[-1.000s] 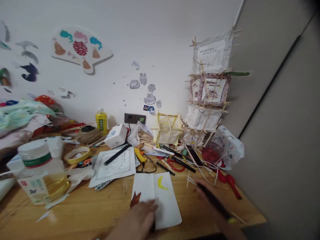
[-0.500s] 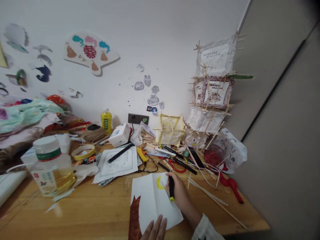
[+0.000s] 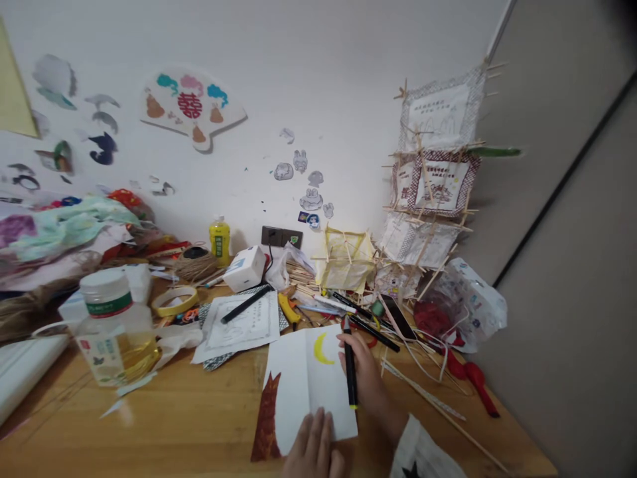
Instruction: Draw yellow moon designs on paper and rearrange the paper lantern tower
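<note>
A folded sheet of white paper (image 3: 293, 385) lies on the wooden table in front of me. It bears a yellow crescent moon (image 3: 321, 349) at the upper right and a dark red-brown painted shape (image 3: 269, 418) along the lower left. My left hand (image 3: 316, 446) rests on the paper's lower edge, fingers stretched out flat. Between the fingers of my right hand (image 3: 365, 372) is a black marker (image 3: 350, 368) with a yellow end pointing toward me. That hand is at the paper's right side, the marker upright along the sheet's edge.
Left stand a large plastic jar (image 3: 112, 332), a tape roll (image 3: 174, 301) and a printed sheet (image 3: 239, 328) with a black pen on it. Behind the paper lie several pens, a yellow-handled tool (image 3: 288, 309) and a phone (image 3: 397, 317). A stick-frame tower (image 3: 432, 179) rises at right.
My right hand has drawn back from the moon to the paper's right edge with the marker, uncovering the whole crescent. The paper is turned slightly. The view has shifted a little left.
</note>
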`<state>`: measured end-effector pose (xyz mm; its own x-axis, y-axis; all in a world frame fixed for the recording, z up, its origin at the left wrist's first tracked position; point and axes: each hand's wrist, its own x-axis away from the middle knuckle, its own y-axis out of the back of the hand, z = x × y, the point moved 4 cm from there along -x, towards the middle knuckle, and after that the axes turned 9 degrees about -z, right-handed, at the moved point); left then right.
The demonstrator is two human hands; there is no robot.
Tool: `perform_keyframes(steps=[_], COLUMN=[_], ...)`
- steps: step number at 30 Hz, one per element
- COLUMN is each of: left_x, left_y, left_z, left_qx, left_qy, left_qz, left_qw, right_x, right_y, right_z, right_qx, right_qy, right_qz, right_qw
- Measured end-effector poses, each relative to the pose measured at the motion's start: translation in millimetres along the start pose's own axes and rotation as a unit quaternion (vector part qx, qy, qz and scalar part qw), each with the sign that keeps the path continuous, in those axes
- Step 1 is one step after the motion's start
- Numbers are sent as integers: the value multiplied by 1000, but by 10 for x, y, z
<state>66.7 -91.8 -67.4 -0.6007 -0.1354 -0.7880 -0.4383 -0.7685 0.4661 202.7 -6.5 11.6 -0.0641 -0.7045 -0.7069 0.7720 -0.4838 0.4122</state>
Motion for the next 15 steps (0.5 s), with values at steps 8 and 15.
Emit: perform_keyframes(steps=[8,15], left_x=[-319,-533], left_y=[-67,-228], left_z=[107,286], left_qx=[109,165], left_qy=[25,28], left_qz=[216,301], left_qw=[970,939], right_x=[-59,-328], right_y=[86,-197], right_z=[9,-82], right_qx=[3,-173], right_qy=[-47,-174], right_qz=[3,74], right_qw=[999,967])
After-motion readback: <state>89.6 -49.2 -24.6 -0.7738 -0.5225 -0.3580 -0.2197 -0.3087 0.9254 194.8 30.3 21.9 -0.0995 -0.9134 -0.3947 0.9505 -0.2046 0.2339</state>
